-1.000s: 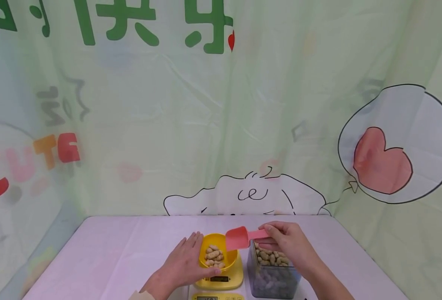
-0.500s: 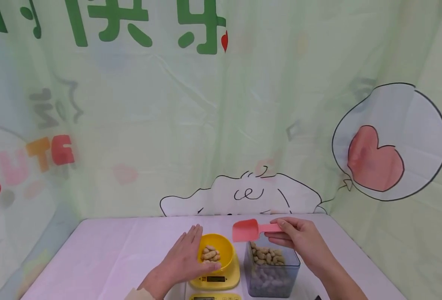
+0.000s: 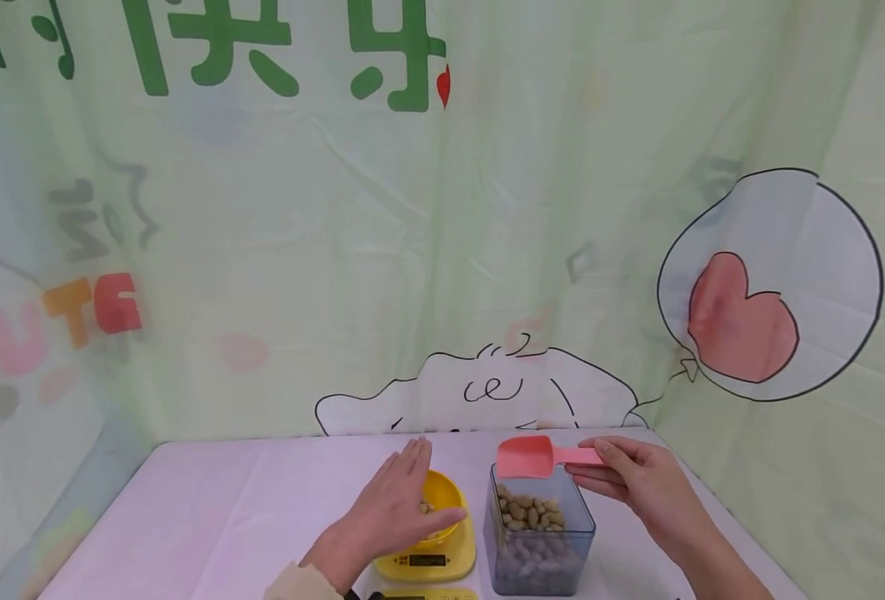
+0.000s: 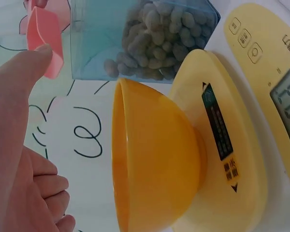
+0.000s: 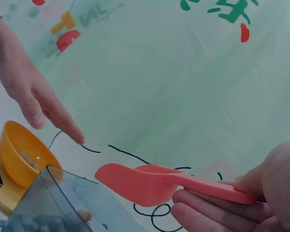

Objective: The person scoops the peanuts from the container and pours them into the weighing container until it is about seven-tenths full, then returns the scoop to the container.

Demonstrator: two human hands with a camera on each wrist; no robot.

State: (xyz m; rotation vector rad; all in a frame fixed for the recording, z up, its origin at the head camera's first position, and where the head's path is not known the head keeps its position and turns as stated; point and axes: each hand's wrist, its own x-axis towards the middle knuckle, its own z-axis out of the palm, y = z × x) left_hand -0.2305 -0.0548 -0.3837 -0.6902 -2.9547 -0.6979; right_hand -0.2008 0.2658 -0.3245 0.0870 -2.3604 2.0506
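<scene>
My right hand (image 3: 641, 479) pinches the handle of a pink plastic scoop (image 3: 525, 457), held level above a clear bluish container (image 3: 583, 546) of unshelled peanuts (image 3: 528, 510). No peanuts show in the scoop. Fingers straight, my left hand (image 3: 393, 508) hovers over a yellow bowl (image 3: 450, 490) and hides much of it in the head view. Apart from the bowl's rim, that same hand (image 5: 31, 89) shows in the right wrist view. A few peanuts (image 5: 29, 159) lie inside the bowl, which stands on a yellow kitchen scale (image 4: 241, 145).
In front of the bowl, the scale's display panel (image 4: 287, 99) shows digits. The container stands close to the right of the scale on the pale table (image 3: 247, 517). Behind the table hangs a printed curtain (image 3: 382, 275) with a balloon drawing.
The scoop has moved right, from above the bowl's edge to over the peanut container. My left hand has shifted right from the bowl's side and now covers more of the bowl.
</scene>
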